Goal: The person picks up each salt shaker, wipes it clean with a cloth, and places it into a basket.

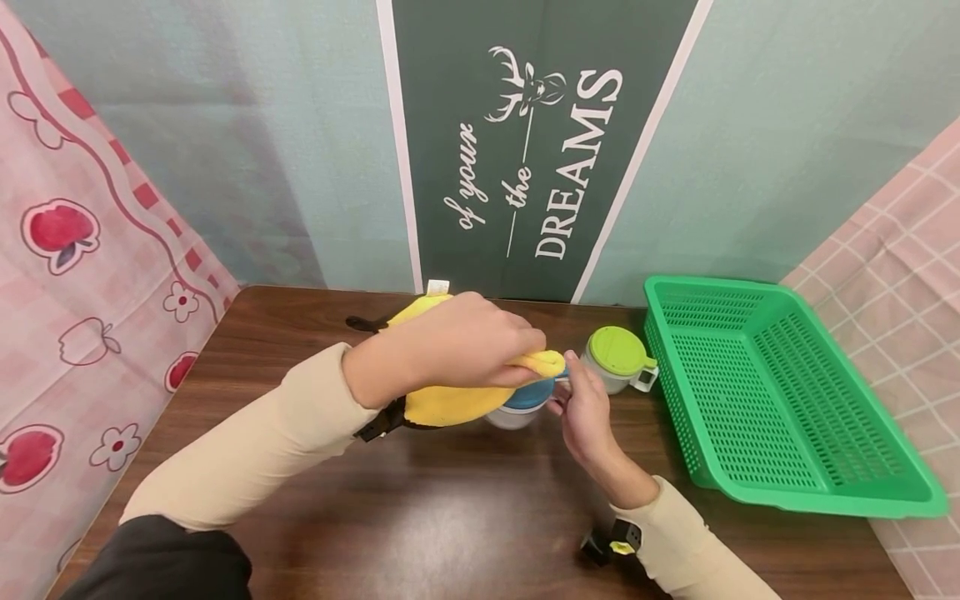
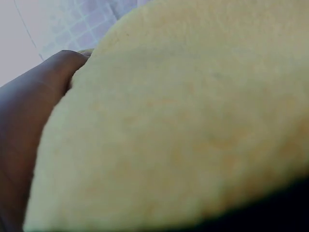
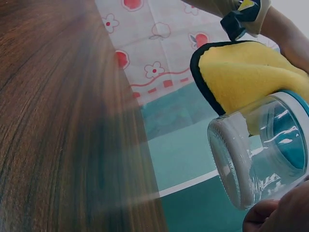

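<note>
My left hand [image 1: 472,337] grips a folded yellow cloth [image 1: 457,406] with dark edging and lays it over the blue lid of a glass seasoning jar [image 1: 513,418]. At the jar's handle side, my right hand [image 1: 587,412] holds it with thumb and fingers. From the right wrist, the clear jar [image 3: 241,159] shows white contents near its base, and the yellow cloth [image 3: 251,72] is against its lid. Cloth fills most of the left wrist view, hiding the jar there. Just right of my right fingers stands a similar jar with a lime-green lid [image 1: 617,350].
A green perforated plastic basket [image 1: 678,417] stands at the right of the brown wooden table [image 1: 450,517]. Behind the table hangs a grey-green printed cloth [image 1: 337,167], with a pink patterned cloth [image 1: 112,275] on the left.
</note>
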`<state>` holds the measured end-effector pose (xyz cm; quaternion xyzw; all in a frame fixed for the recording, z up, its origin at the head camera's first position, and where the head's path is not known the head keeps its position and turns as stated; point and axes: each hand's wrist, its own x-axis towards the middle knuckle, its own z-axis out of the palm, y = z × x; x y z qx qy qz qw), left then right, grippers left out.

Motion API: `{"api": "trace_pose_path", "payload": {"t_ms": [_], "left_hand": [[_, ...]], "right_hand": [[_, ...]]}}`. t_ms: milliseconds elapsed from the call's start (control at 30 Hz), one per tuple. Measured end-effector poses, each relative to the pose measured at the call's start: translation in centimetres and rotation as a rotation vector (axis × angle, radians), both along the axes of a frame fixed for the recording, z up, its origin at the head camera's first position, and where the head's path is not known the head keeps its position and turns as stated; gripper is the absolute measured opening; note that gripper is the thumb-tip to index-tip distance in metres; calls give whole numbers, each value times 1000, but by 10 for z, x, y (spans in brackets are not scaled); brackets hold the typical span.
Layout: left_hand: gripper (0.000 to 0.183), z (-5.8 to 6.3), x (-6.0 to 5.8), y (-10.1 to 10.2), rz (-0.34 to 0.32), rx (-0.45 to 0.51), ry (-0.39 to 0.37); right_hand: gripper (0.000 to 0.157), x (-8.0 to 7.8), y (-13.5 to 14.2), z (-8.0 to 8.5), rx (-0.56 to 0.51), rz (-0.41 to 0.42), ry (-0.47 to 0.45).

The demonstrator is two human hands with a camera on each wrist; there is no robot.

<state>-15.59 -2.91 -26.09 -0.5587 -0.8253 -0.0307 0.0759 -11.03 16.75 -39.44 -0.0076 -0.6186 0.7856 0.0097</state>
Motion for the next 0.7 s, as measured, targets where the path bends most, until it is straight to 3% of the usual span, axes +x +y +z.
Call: {"api": "trace_pose_path", "payload": {"t_ms": [700], "left_hand": [[9,-12,10,13,-11,-130,38]], "right_hand": [[49,-1,-9,-5,1,-20,35]]}}
